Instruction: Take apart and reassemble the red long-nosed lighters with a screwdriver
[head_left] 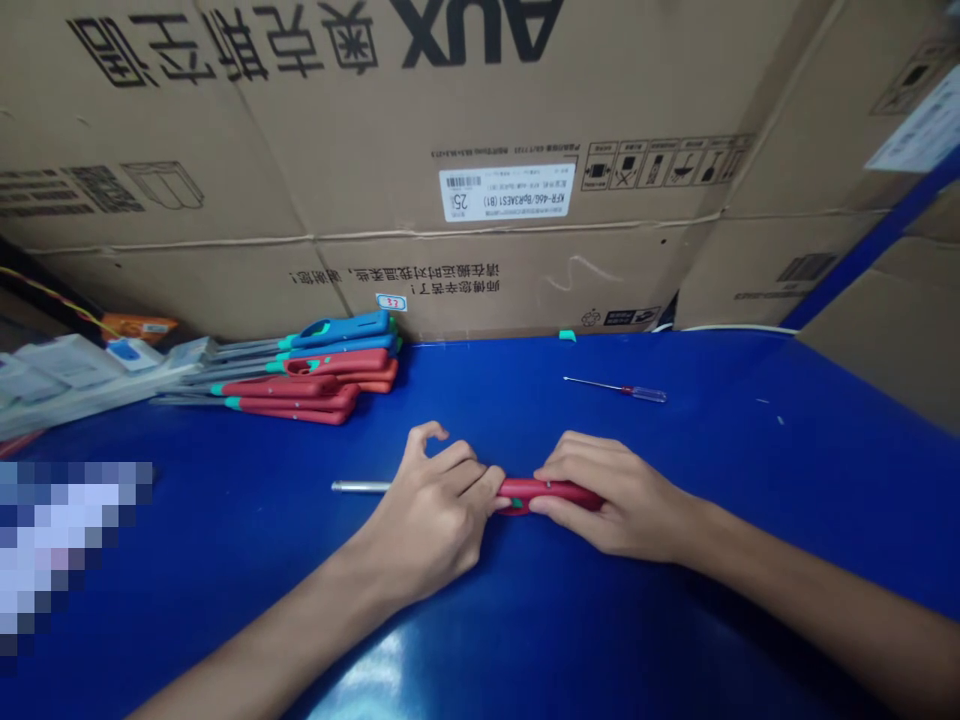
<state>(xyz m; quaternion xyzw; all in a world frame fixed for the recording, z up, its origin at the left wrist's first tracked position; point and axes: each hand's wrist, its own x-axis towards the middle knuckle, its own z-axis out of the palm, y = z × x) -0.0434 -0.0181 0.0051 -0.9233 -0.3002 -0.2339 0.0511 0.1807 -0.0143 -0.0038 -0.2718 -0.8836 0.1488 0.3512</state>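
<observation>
A red long-neck gas lighter (517, 488) with a green trigger and a metal tube lies level between my two hands, just over the blue table (675, 640). My left hand (446, 505) is closed round its front part, index finger raised and curled, the tube poking out to the left. Behind it, my right hand (622, 495) grips the red handle between thumb and fingers, covering its rear end. A small screwdriver (637, 393) with a clear handle lies beyond my right hand.
Several blue and red lighters (330, 365) are piled at the back left beside white packs (75, 365). Large cardboard boxes (375, 190) wall off the back. A green scrap (567, 336) lies at their foot. A blurred-out patch (60, 550) covers the left edge.
</observation>
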